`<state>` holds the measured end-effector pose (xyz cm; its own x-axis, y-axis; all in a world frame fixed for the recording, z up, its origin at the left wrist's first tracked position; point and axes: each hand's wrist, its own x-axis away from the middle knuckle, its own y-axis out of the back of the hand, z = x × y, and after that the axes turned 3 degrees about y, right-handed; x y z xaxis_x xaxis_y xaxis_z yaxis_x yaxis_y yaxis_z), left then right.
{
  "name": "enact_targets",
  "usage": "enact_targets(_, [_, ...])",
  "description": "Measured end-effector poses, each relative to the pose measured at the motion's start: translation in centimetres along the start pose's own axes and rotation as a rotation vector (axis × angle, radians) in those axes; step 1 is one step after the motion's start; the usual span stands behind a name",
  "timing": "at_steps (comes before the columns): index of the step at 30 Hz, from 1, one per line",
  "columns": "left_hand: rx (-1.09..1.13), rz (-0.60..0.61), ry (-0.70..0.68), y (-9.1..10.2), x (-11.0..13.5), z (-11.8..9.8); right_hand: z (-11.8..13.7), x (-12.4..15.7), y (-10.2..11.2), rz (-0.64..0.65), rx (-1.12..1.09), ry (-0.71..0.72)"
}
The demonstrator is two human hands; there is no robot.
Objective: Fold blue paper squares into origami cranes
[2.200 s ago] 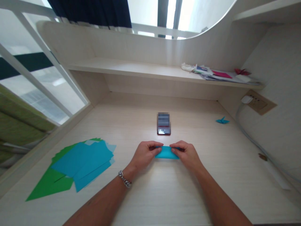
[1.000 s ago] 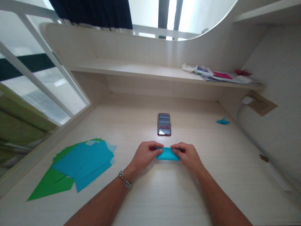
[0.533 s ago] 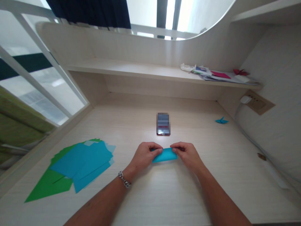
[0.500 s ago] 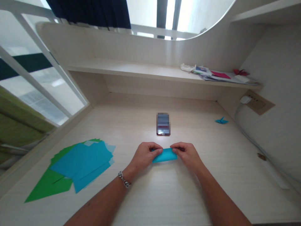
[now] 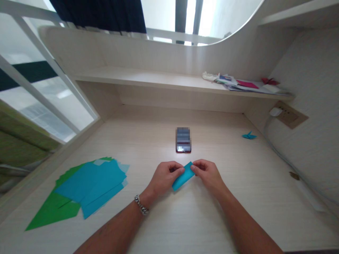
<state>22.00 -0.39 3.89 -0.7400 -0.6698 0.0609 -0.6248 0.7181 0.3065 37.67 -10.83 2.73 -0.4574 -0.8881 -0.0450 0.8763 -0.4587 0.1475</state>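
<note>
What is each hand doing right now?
Left hand: closed, pinching a folded strip of bright blue paper.
Right hand: closed, pinching the same strip near its upper end.

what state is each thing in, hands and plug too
left hand, pinching blue strip
right hand, pinching blue strip
blue strip, folded, held slanted
phone, flat, screen up, contents blurred
blue sheets, loosely overlapping
green sheets, partly covered
blue paper figure, folded
plug, in wall socket
</note>
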Motion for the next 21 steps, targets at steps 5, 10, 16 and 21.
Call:
enact_targets(5, [0.044,0.089,0.040,-0.2,-0.1,0.5,0.0,0.2,0.0,0.056,0.085,-0.004])
enact_targets(10, [0.092,0.085,0.060,-0.5,-0.1,0.5,0.5,0.3,-0.2,0.090,0.120,-0.010])
enact_targets(16, [0.220,0.101,0.087,-0.7,-0.3,1.1,1.1,0.5,-0.5,0.032,0.123,0.044])
enact_targets(21, [0.267,0.098,0.089,-0.7,-0.3,1.1,0.9,0.6,-0.7,0.009,0.122,0.069])
